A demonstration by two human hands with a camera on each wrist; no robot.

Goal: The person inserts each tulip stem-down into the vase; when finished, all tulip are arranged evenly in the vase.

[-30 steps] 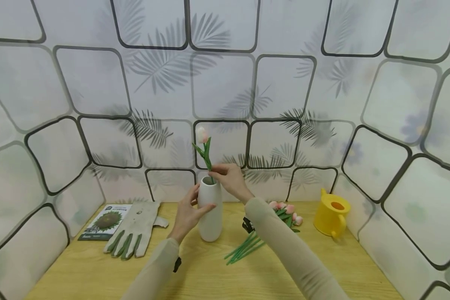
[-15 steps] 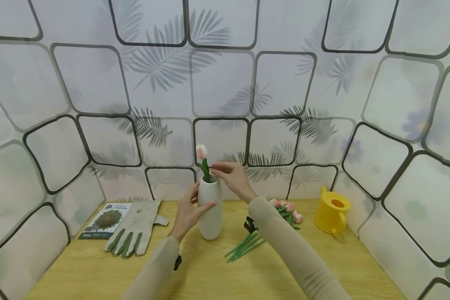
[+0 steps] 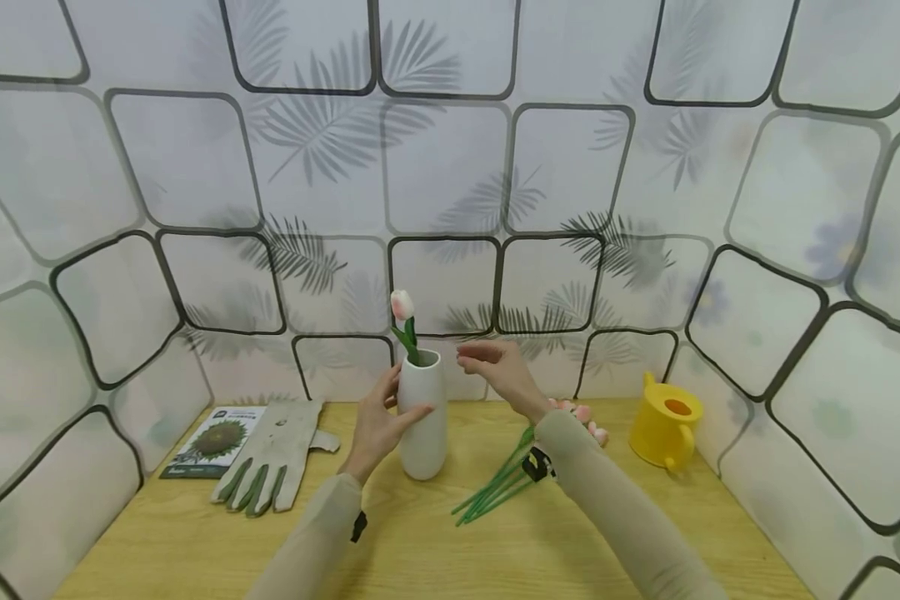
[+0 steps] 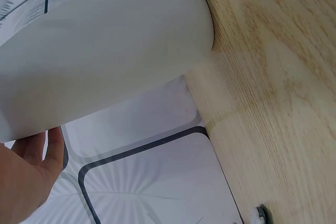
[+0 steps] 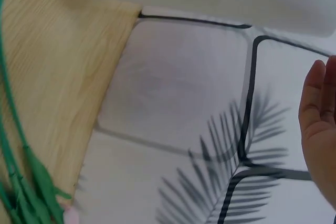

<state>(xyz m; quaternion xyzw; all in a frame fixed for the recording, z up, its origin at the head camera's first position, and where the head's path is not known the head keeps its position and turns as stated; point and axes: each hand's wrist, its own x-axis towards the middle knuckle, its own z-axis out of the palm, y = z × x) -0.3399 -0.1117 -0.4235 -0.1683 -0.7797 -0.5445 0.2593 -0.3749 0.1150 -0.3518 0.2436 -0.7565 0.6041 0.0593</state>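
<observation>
A tall white vase (image 3: pixel 423 425) stands upright on the wooden table. One pink-and-white tulip (image 3: pixel 402 307) leans left out of its mouth, the lower stem hidden inside. My left hand (image 3: pixel 378 425) grips the vase's left side, thumb across the front and fingers behind; in the left wrist view its fingers (image 4: pixel 51 150) lie against the vase wall. My right hand (image 3: pixel 501 371) hovers in the air to the right of the vase mouth, holding nothing, its fingers loosely bent. Below my right forearm lies a bunch of tulips (image 3: pixel 495 487), their pink heads partly hidden behind the sleeve.
A yellow watering can (image 3: pixel 663 427) stands at the right rear of the table. On the left, a pair of grey-green gardening gloves (image 3: pixel 273 454) lies beside a sunflower seed packet (image 3: pixel 216 442). Patterned wall panels enclose the back and both sides.
The tulip has sunk lower into the vase, and my right hand has let go of it and moved right, away from the mouth. My left hand keeps its grip on the vase.
</observation>
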